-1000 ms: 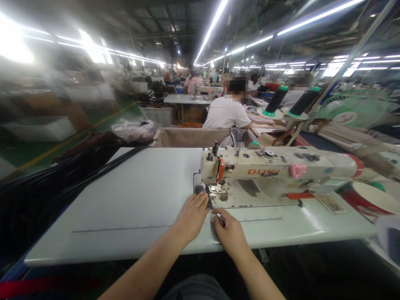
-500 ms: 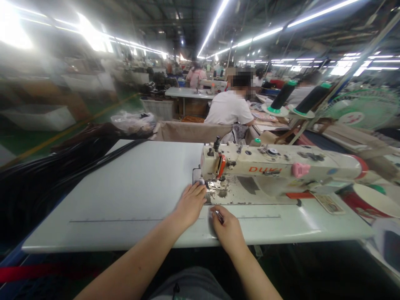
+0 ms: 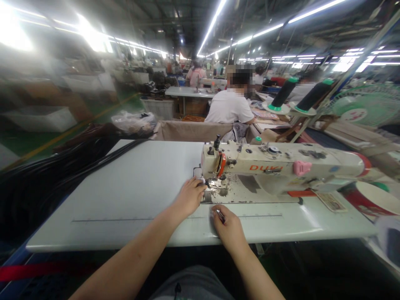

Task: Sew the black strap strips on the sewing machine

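Observation:
My left hand (image 3: 189, 196) lies by the needle end of a cream sewing machine (image 3: 265, 160). Its fingers reach forward, outstretched, against a small pale piece (image 3: 200, 180) beside the presser foot (image 3: 215, 183); the fingers partly cover that piece, and its kind does not show. Close to the table's front edge, my right hand (image 3: 230, 228) is closed around a small shiny metal tool (image 3: 220, 216). Only the tool's tip shows, so I cannot name it. Both hands rest over the pale sewing table (image 3: 131, 179).
Black strips (image 3: 93, 160) drape over the table's left side. A banknote-like paper (image 3: 331, 201) lies right of the machine. Two black thread cones (image 3: 283, 95) stand behind it, near a green fan (image 3: 359, 110). A person in white (image 3: 229, 107) sits beyond a cloth-lined bin (image 3: 193, 131).
My left hand has shifted slightly forward and left, its fingers a little more bent. My right hand stays nearly in place with the metal tool. The view has moved very slightly.

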{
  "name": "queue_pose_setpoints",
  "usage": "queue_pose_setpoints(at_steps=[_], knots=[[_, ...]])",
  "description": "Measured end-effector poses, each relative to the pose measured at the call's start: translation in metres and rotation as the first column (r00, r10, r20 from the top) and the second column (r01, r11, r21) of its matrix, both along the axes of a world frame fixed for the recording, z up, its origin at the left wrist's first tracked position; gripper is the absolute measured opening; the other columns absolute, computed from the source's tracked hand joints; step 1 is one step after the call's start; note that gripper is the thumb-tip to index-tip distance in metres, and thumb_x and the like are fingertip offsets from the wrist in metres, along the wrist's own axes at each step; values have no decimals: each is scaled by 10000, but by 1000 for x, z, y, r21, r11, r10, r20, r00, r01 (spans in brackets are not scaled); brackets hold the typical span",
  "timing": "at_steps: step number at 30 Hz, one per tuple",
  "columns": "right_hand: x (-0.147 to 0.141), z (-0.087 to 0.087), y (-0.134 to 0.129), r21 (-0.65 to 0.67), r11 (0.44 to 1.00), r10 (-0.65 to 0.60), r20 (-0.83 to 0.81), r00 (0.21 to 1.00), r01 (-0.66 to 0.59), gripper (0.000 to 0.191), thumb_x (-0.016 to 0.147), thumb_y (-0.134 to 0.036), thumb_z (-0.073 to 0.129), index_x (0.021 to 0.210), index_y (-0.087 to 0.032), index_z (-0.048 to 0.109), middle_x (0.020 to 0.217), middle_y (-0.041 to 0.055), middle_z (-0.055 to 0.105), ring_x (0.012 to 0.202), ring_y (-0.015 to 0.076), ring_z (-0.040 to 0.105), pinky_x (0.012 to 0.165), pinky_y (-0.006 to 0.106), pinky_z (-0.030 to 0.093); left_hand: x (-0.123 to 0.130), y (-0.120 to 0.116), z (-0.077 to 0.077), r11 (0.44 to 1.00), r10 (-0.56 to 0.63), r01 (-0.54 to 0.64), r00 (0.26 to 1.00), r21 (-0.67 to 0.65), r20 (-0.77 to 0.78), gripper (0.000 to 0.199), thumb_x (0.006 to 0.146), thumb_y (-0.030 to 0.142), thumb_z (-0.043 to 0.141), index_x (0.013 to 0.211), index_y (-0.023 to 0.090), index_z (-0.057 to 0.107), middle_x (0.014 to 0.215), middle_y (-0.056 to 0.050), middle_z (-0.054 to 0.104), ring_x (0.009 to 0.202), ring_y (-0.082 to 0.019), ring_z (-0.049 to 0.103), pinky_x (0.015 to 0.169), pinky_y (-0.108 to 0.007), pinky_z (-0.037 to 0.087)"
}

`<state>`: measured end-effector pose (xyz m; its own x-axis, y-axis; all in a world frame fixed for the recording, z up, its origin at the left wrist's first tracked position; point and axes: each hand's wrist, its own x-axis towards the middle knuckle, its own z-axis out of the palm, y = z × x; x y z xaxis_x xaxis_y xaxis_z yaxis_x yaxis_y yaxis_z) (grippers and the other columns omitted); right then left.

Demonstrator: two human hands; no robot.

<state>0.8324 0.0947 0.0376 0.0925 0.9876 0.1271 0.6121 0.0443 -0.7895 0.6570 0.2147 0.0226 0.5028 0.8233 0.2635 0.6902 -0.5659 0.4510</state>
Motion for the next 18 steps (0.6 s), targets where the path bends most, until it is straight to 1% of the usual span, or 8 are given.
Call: queue_pose_setpoints(at_steps=[2, 4, 6, 9, 11, 14, 18], knots=[[0, 0, 0, 12, 1000, -6, -3, 1000, 6, 247, 905, -307, 516, 994, -220, 729, 835, 25, 750, 731, 192, 684, 710, 280, 492, -2, 16, -2, 1000, -11, 12, 999, -13, 49, 305, 958, 148, 535, 1134, 235, 769, 1305, -80, 680, 1295, -242, 591, 1180, -428, 448], [0, 1, -1, 31, 999, -15, -6, 1000, 15, 241, 903, -304, 519, 983, -220, 730, 802, 20, 739, 706, 188, 673, 694, 275, 488, -1, 32, -3, 999, -2, 4, 998, -33, 64, 310, 949, 136, 525, 1129, 204, 768, 1271, -93, 684, 1205, -223, 637, 1129, -383, 498], [0, 0, -2, 44, 999, -19, -5, 1000, 19, 233, 900, -297, 518, 967, -220, 728, 770, 14, 727, 685, 185, 663, 679, 271, 482, 2, 47, -4, 999, 3, -1, 999, -35, 52, 338, 945, 138, 526, 1199, 190, 743, 1351, -102, 649, 1230, -226, 627, 1130, -376, 499], [0, -1, -3, 60, 998, -18, -6, 1000, 18, 220, 902, -295, 518, 943, -220, 720, 747, 9, 716, 669, 179, 653, 670, 265, 476, 9, 65, -4, 998, -52, 52, 998, -22, 23, 354, 941, 142, 538, 1229, 205, 736, 1460, -80, 602, 1341, -231, 563, 1191, -368, 438], [0, -2, -4, 74, 997, -16, -9, 1000, 17, 217, 905, -293, 514, 934, -219, 716, 747, 10, 713, 666, 177, 646, 673, 263, 477, 14, 74, -3, 996, -88, 88, 996, -17, -1, 335, 953, 158, 531, 1198, 212, 752, 1435, -68, 632, 1364, -231, 547, 1202, -361, 421], [0, -3, -4, 87, 996, -14, -11, 1000, 15, 213, 901, -281, 510, 931, -220, 712, 742, 8, 710, 663, 176, 639, 681, 265, 480, 18, 84, 1, 992, -129, 129, 991, -4, -24, 320, 984, 218, 510, 1188, 225, 757, 1372, -53, 683, 1345, -223, 563, 1187, -349, 430], [0, -2, -5, 73, 997, -10, -17, 1000, 11, 201, 908, -281, 512, 928, -224, 704, 730, 7, 703, 659, 179, 637, 682, 272, 482, 15, 87, 9, 987, -158, 160, 986, 26, -46, 329, 1000, 284, 515, 1244, 239, 732, 1369, -47, 689, 1333, -228, 567, 1192, -370, 410]])
